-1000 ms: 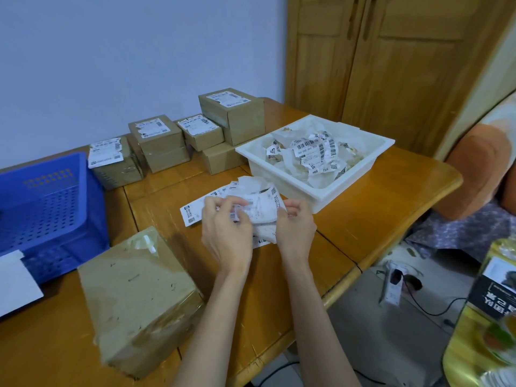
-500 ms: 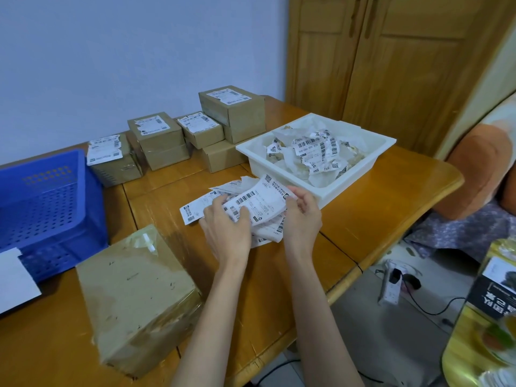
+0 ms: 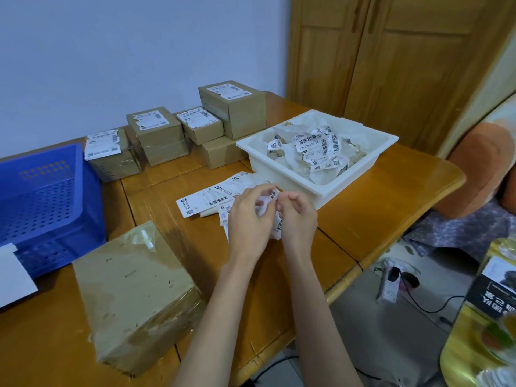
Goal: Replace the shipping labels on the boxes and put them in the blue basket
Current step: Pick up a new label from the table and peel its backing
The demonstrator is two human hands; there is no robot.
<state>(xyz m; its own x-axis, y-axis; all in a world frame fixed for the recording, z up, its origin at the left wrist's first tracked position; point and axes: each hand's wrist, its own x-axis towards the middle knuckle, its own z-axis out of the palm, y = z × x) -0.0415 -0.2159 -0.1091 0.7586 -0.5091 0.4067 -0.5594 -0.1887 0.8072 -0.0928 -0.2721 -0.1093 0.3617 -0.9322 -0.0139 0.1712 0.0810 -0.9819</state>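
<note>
My left hand [image 3: 248, 222] and my right hand [image 3: 298, 219] meet over the table middle, both pinching one white shipping label [image 3: 266, 202] between fingertips; most of it is hidden behind the hands. More loose labels [image 3: 206, 199] lie flat on the table just beyond. A large taped cardboard box [image 3: 134, 291] with no label on top sits near the front left. The blue basket [image 3: 42, 196] stands at the left edge. Several smaller labelled boxes [image 3: 156, 129] are stacked along the back wall.
A white tray [image 3: 282, 177] holding crumpled old labels and backing paper sits right of the hands. A white sheet [image 3: 14, 275] lies at the front left. The table's rounded edge [image 3: 360, 263] drops off to the right, with a chair and cables on the floor.
The label that was spread out and raised between both hands half a second ago is now drawn in close, with both hands' fingertips pinching together at its upper edge.
</note>
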